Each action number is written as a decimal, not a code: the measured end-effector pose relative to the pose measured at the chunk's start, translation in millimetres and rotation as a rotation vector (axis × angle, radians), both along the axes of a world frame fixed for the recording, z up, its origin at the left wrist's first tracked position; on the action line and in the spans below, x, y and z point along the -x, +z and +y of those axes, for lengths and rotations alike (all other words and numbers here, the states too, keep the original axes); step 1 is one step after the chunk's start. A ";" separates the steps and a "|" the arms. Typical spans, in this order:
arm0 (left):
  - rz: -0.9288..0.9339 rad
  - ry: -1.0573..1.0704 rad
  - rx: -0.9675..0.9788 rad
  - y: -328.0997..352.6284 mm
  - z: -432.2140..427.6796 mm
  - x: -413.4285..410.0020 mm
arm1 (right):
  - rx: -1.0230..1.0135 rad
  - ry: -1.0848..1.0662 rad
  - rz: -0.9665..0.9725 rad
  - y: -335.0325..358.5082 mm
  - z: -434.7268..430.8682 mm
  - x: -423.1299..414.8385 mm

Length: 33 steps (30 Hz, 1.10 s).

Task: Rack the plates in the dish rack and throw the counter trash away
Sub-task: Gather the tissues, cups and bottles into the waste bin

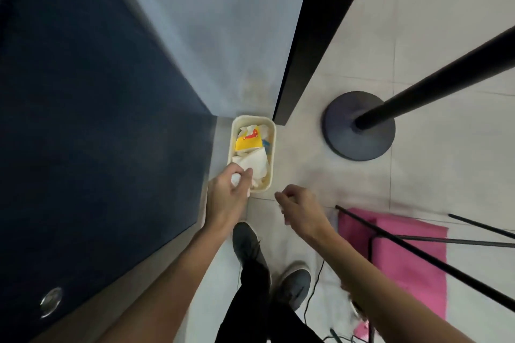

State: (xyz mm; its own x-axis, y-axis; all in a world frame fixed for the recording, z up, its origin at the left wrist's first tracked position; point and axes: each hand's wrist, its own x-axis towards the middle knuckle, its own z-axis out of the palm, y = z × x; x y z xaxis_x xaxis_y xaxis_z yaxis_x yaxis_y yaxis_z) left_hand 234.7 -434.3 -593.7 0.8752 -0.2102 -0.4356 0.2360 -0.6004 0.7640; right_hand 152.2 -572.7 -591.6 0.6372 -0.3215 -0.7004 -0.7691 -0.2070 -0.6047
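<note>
While the trash half of the job looks close to its end, the plates and the dish rack are out of view, so that half cannot be judged. Filling the nine o'clock side is the dark blue desk (83,120), with a small metal disc (51,301) set in it toward seven o'clock. The pale tiled floor (432,44) takes the three o'clock side, split from a grey panel by a dark door post (309,44) at twelve. On the floor a black pole on a round base (359,125) stands at two o'clock, and a pink mat (404,264) crossed by thin black rods (434,260) lies at four. Two grey shoes (246,242) and a thin cable (313,295) sit at six; the cable and rods look like the likeliest snags when turning back. Tucked in the corner between desk side and post is a small cream waste bin (271,131), already holding tissue and a yellow wrapper (248,142). The left hand (225,198) hangs over the bin's near end at its seven o'clock, fingers (246,174) curled round a crumpled white paper (235,178) not yet let go; nothing blocks the drop. The right hand (302,210), just beside the bin at five o'clock, has loosely curled fingers, and I cannot tell whether they pinch anything.
</note>
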 end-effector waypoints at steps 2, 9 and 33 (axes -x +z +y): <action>-0.003 -0.007 0.000 -49.3 -3.0 -13.8 | 0.000 0.000 0.008 -41.4 -3.0 -13.0; -0.049 -0.106 -0.073 -186.0 -20.6 -78.2 | 0.009 0.006 -0.027 -144.6 -1.0 -58.1; -0.204 -0.410 -0.094 -209.8 -34.3 -113.1 | 0.178 0.295 -0.159 -176.8 12.2 -61.7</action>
